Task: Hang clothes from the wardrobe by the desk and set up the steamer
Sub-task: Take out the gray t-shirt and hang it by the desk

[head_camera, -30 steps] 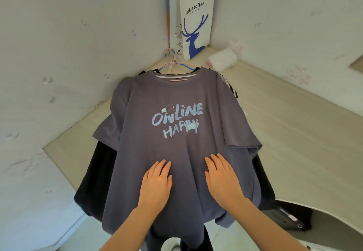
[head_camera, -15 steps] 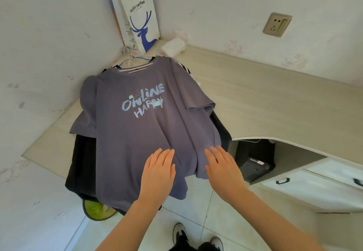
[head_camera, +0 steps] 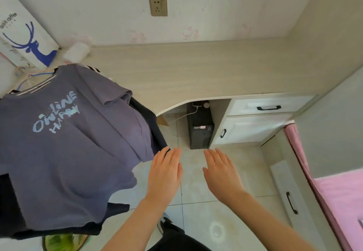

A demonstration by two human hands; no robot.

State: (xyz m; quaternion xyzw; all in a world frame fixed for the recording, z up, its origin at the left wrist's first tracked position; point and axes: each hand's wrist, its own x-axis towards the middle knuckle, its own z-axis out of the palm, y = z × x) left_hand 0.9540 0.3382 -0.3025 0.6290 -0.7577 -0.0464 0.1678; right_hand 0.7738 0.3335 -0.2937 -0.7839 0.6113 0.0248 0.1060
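A grey-purple T-shirt [head_camera: 64, 148] printed "ONLINE HAPPY" lies on hangers [head_camera: 29, 76] over dark clothes [head_camera: 149, 125], draped across the left end of the light wooden desk [head_camera: 196, 70]. My left hand [head_camera: 164, 174] is flat with fingers apart, just right of the shirt's hem and off it. Beside it, my right hand [head_camera: 222, 172] is also spread and empty, over the tiled floor. No steamer is in view.
A white paper bag with a blue deer [head_camera: 25, 33] and a white roll [head_camera: 76, 51] stand in the desk's back left corner. A wall socket [head_camera: 158, 5] is above the desk. A black computer tower [head_camera: 200, 127] sits under it, drawers [head_camera: 267, 107] right, pink bed [head_camera: 337, 201] far right.
The view has swung right. Both hands have come off the T-shirt's front and moved right of it, over the floor; the drawers and the bed have come into view.
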